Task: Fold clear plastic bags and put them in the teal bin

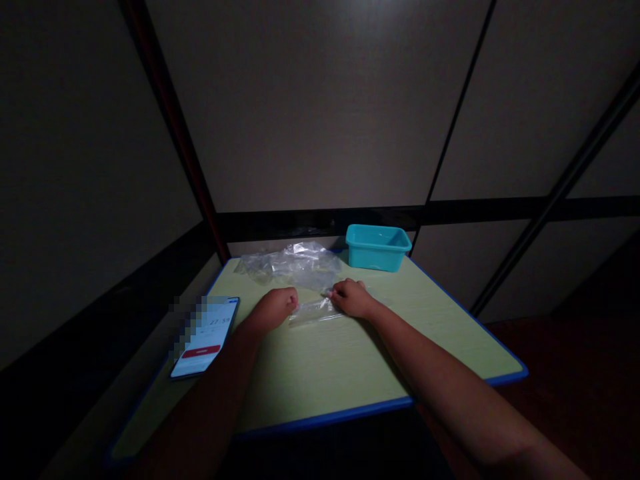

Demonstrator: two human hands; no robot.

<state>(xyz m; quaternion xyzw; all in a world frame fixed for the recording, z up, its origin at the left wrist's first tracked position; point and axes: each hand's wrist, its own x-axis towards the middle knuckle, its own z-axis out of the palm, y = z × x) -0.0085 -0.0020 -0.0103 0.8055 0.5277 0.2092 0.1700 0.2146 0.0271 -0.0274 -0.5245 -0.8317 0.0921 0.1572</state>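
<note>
My left grip (274,310) and right grip (355,299) pinch a clear, flat plastic bag (314,312) before a turquoise, rectangular plastic tub (376,257). Presumably this steadies the bag.

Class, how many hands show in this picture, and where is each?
2. The left hand is at the left end of the flat clear plastic; the right hand is over its right part, nearer the tub. No other hand shows.

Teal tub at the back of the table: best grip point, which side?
I'd pinch the middle of the near rim from above, on the person's side. The teal tub stands upright, open-topped, its long lip facing that way. The right hand is closer, though it's on the clear plastic.
</note>
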